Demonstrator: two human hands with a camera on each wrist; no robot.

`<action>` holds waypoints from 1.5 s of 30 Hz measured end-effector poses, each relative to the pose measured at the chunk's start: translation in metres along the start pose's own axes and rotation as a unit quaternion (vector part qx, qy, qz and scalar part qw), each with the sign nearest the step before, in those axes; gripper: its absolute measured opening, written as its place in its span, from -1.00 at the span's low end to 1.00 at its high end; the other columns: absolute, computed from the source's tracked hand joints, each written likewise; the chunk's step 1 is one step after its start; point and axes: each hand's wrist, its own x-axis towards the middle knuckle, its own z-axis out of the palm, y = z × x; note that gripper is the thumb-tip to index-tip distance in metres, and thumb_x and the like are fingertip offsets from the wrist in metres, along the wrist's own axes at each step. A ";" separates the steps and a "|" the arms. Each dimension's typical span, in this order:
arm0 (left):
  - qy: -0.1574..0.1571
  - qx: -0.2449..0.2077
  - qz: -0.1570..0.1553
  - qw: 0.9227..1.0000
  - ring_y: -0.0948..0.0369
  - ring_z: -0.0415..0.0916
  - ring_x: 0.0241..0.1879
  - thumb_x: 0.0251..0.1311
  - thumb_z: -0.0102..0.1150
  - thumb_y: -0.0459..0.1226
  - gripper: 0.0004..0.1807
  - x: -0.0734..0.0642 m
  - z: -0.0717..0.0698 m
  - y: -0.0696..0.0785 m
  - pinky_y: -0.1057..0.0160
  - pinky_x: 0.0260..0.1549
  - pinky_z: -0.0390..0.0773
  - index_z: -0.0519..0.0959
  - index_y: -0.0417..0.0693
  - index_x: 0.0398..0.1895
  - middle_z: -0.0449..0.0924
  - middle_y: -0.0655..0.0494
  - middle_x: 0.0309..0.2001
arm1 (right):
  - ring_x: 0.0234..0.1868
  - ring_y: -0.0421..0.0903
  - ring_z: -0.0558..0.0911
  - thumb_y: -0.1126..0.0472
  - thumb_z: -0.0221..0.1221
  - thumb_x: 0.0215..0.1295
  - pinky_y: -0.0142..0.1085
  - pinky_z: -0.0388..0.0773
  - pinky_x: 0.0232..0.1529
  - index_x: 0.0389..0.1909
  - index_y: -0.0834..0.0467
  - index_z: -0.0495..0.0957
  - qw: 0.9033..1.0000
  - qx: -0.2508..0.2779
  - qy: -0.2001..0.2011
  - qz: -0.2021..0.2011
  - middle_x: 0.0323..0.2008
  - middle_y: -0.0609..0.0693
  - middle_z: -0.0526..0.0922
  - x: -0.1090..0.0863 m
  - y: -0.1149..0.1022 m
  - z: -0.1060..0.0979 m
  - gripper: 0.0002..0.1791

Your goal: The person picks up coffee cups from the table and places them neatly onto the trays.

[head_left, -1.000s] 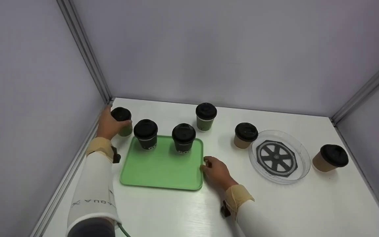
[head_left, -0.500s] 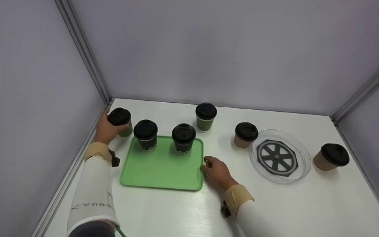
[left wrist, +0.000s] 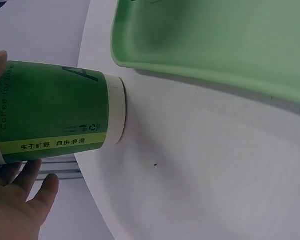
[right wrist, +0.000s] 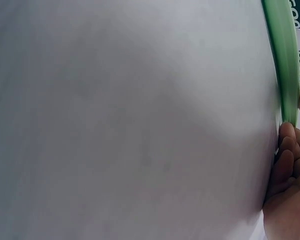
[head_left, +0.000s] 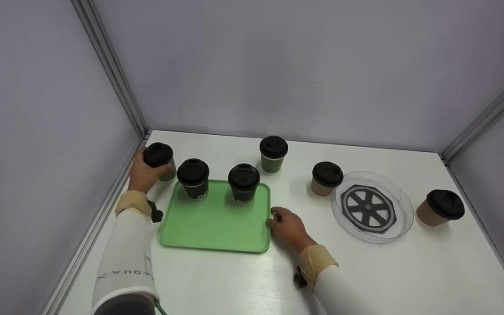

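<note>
At the far left of the table, my left hand (head_left: 143, 173) is around a green paper coffee cup (left wrist: 55, 110) with a black lid (head_left: 158, 154). Its thumb lies on the near right side and the fingers on the far left side; the cup stands upright on the table. My right hand (head_left: 288, 227) pinches the right rim of a green tray (head_left: 212, 227), thumb above and curled fingers below in the right wrist view. Two black cups (head_left: 196, 188) with black lids stand along the tray's back edge.
Behind the tray is another green lidded cup (head_left: 272, 159). To the right are a brown lidded cup (head_left: 322, 189), a round clear dish (head_left: 403, 218) with a black spoked pattern, and a second brown cup (head_left: 429, 214). Grey walls (head_left: 278, 74) enclose the table's back and sides.
My left hand has shifted slightly toward me at the green cup, and the cup's lid has moved slightly left. My right hand has stayed at the tray's rim.
</note>
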 end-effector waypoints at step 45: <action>0.067 -0.013 0.102 0.992 0.05 0.15 0.31 -0.14 0.58 -0.07 0.10 -0.057 -0.042 0.044 0.01 0.28 0.15 0.14 -0.12 0.46 0.19 -0.11 0.33 | -0.15 -0.07 0.50 0.06 0.18 0.35 -0.07 0.43 0.01 0.19 0.19 0.51 1.000 0.003 0.003 0.002 -0.22 -0.06 0.55 0.001 0.002 0.000 -0.54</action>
